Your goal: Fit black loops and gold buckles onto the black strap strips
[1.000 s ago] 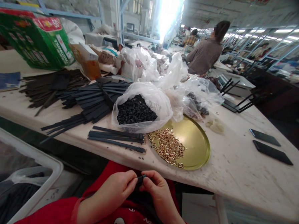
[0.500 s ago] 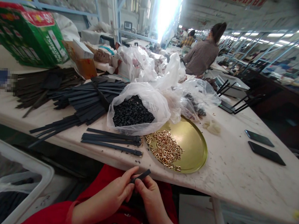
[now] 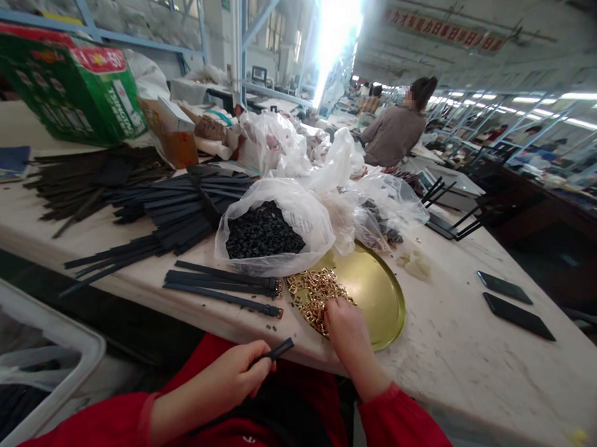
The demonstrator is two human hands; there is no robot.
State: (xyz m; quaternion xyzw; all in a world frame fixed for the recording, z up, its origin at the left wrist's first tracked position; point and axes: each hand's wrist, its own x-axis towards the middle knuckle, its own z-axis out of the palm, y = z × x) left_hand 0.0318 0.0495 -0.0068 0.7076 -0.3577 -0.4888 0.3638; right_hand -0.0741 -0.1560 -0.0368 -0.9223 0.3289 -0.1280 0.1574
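Low over my lap, my left hand (image 3: 251, 370) is closed around a dark strap (image 3: 280, 347), whose short end sticks out past the thumb. My right hand (image 3: 346, 323) reaches onto the round gold tray (image 3: 388, 285), its curled fingertips down among the small gold buckles (image 3: 320, 288). Those fingertips are partly hidden, so what they pinch cannot be made out. Left of the tray, several dark straps with buckles on their ends (image 3: 225, 286) lie side by side. Behind them stands an open plastic bag (image 3: 317, 241) full of small black loops (image 3: 263, 231).
Loose dark straps (image 3: 174, 203) are heaped on the table's left, before a green box (image 3: 89, 99). Clear plastic bags (image 3: 278, 136) crowd the back. Two phones (image 3: 518, 315) lie at right, near a black device with antennas (image 3: 446, 224). A person (image 3: 396, 132) sits beyond. A white bin (image 3: 78, 365) stands lower left.
My right hand has let go of the strap and moved forward and right to the buckles on the tray. My left hand keeps the strap. The view has tilted up slightly.
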